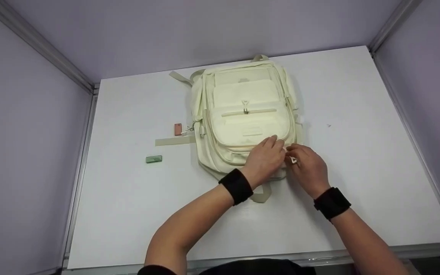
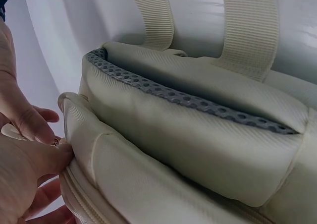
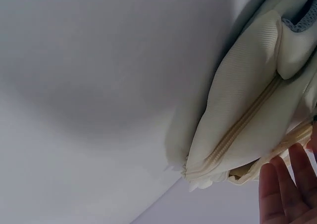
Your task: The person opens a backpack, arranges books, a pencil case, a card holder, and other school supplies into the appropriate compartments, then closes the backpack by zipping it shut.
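Note:
A cream backpack [image 1: 251,124] lies front side up on the white table, with its top toward the back wall. My left hand [image 1: 264,160] grips the lower right edge of its front pocket, thumb [image 2: 52,157] on the seam in the left wrist view. Close beside it, my right hand [image 1: 308,168] pinches a zipper pull with a cream triangular tab [image 1: 294,160]. At the backpack's base, a grey mesh edging [image 2: 183,100] lines an opening. The right wrist view catches the right hand's fingers [image 3: 292,184] near the pocket's side and a zipper track [image 3: 242,120].
Left of the backpack lie a small reddish block [image 1: 178,129] and a small green block [image 1: 154,159]. A flat beige strap [image 1: 174,141] stretches left from the bag, and a webbing loop [image 1: 262,196] sticks out below it. Walls [image 1: 220,30] enclose the table's back and sides.

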The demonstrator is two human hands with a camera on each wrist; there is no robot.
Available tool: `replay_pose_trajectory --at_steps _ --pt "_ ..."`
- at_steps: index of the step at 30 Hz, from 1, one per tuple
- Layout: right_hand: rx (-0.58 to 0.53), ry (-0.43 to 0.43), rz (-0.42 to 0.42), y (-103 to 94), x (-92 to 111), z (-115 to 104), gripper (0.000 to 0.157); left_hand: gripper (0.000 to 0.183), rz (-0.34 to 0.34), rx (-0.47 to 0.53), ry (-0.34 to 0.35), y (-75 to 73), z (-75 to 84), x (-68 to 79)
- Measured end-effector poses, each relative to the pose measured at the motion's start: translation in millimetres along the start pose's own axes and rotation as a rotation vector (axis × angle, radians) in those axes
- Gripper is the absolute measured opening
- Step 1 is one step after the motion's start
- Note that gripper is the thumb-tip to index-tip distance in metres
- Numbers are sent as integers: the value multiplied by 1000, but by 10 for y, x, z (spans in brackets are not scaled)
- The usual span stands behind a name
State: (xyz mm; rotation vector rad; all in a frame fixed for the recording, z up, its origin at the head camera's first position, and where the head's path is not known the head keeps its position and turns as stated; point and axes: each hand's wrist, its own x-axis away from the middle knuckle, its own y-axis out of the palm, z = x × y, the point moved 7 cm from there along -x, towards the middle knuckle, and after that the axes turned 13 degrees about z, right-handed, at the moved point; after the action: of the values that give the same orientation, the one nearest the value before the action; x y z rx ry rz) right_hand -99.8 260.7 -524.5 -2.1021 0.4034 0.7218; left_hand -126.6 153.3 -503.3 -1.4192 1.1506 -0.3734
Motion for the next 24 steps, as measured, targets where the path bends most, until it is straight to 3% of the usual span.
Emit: replay_pose_trajectory --at_steps 5,10,16,24 --pt "-2 6 7 -26 -37 102 17 18 -1 0 0 4 -14 6" --pt "33 39 21 -71 -81 300 19 21 41 0 -5 -13 -21 3" --pt "83 107 23 -63 -186 513 15 19 1 27 0 16 -18 13" --pt "120 127 -6 -10 -245 595 16 18 12 10 -4 21 -11 -12"
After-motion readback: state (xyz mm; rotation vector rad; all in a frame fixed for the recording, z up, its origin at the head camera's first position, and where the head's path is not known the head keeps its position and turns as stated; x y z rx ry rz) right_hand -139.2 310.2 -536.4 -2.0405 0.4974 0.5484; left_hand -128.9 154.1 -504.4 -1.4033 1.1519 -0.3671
